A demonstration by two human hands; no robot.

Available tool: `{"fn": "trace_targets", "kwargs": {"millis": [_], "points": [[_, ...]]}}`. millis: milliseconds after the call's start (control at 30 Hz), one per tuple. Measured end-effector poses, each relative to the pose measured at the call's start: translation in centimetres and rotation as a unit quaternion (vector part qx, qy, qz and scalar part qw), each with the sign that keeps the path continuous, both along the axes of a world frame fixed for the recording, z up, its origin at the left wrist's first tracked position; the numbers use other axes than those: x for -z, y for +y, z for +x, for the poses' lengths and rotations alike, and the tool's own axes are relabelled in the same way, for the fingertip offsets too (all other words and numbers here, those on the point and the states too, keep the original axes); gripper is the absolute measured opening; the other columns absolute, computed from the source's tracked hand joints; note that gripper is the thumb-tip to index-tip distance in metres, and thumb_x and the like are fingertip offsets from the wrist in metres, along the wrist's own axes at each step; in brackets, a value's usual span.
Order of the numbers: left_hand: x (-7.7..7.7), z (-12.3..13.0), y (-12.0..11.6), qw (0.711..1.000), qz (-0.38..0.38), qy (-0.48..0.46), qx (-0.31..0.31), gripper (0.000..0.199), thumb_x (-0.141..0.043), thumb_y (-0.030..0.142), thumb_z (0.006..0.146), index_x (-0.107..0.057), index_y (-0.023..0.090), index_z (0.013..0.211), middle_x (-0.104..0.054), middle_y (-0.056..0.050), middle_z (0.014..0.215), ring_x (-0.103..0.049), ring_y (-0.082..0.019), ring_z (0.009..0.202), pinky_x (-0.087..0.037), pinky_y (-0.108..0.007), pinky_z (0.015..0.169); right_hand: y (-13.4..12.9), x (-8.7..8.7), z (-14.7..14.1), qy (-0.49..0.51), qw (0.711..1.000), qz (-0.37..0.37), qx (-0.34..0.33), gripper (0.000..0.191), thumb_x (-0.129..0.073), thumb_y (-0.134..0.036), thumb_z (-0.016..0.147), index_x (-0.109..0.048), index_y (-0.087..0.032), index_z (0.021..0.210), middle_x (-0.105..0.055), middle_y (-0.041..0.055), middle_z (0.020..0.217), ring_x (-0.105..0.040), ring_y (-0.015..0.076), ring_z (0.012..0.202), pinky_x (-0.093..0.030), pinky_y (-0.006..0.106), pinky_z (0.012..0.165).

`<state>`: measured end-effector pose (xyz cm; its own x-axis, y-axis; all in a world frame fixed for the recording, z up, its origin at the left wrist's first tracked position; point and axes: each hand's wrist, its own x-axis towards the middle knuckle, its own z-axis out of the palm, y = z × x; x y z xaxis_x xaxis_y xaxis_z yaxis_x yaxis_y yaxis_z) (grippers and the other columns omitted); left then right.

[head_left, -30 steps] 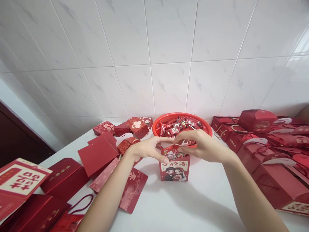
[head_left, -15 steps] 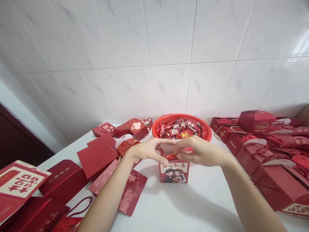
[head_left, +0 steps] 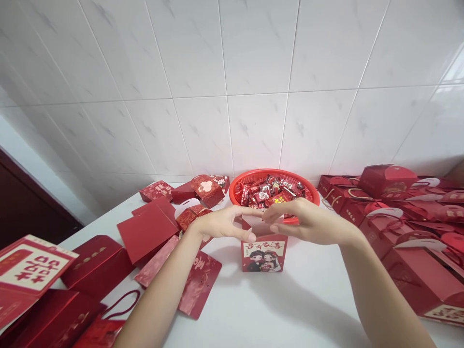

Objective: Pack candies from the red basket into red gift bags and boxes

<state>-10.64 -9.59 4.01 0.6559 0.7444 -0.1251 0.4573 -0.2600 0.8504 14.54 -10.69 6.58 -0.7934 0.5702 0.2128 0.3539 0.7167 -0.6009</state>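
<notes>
A small red candy box [head_left: 263, 256] with a cartoon bride and groom on its front stands upright on the white table, its top open. My left hand [head_left: 226, 223] is curved around the box's upper left side, thumb at the front edge and fingers toward the back flap. Above the opening is my right hand [head_left: 302, 222], with thumb and fingers apart and nothing visible between them. The fingertips of both hands almost meet over the box. Its inside is hidden from view. Just behind it, a red plastic basket [head_left: 237, 183] holds wrapped candies [head_left: 264, 193].
Red boxes [head_left: 420, 268] with handles crowd the right side. On the left lie more boxes [head_left: 97, 266], flat red cards [head_left: 201, 285] and a box with a cord handle [head_left: 125, 304]. A white tiled wall [head_left: 253, 130] rises behind the table [head_left: 286, 314].
The red-wrapped candies at my right fingers are no longer visible, and those fingers have loosened over the opening. My left hand stays at the box. The view has shifted slightly.
</notes>
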Motion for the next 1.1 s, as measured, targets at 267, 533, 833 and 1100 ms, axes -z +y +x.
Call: {"fn": "trace_targets", "kwargs": {"millis": [267,533,833,1100], "points": [[0.7,0.3,0.2,0.997,0.069,-0.019,0.0,0.077,-0.076,0.031,0.078,-0.045,0.039,0.148,-0.037,0.0,0.161,-0.035,-0.029,0.146,-0.043,-0.041,0.111,0.1,-0.4,1.2,0.069,0.99,0.062,0.107,0.024,-0.056,-0.035,0.094,-0.069,-0.02,0.107,-0.074,0.006,0.108,-0.07,0.0217,0.099,-0.056,0.032,0.083],[2.2,1.0,1.4,0.987,0.128,-0.07,-0.066,0.065,-0.071,0.022,0.079,-0.054,0.03,0.142,-0.053,-0.005,0.149,-0.056,-0.029,0.129,-0.054,-0.039,0.097,1.2,0.5,1.0,-0.016,0.98,0.099,0.172,0.029,-0.053,-0.031,0.093,-0.064,-0.02,0.118,-0.072,0.0087,0.115,-0.068,0.0257,0.105,-0.053,0.038,0.086],[1.0,1.4,0.3,0.956,0.214,-0.126,-0.153,0.038,-0.071,0.022,0.079,-0.073,0.021,0.117,-0.072,-0.008,0.123,-0.067,-0.028,0.112,-0.057,-0.038,0.091,1.6,0.6,1.0,-0.023,0.989,0.03,0.146,0.024,-0.057,-0.043,0.092,-0.06,-0.02,0.099,-0.071,0.006,0.09,-0.066,0.0216,0.081,-0.049,0.032,0.068],[0.2,1.2,-0.3,0.936,0.212,-0.225,-0.169,0.043,-0.073,0.026,0.08,-0.067,0.021,0.122,-0.067,-0.009,0.128,-0.066,-0.026,0.111,-0.059,-0.033,0.084,1.9,0.7,1.0,0.12,0.989,-0.018,0.088,0.036,-0.059,-0.051,0.091,-0.054,-0.02,0.074,-0.057,0.0001,0.069,-0.053,0.0146,0.063,-0.041,0.027,0.053]]}}
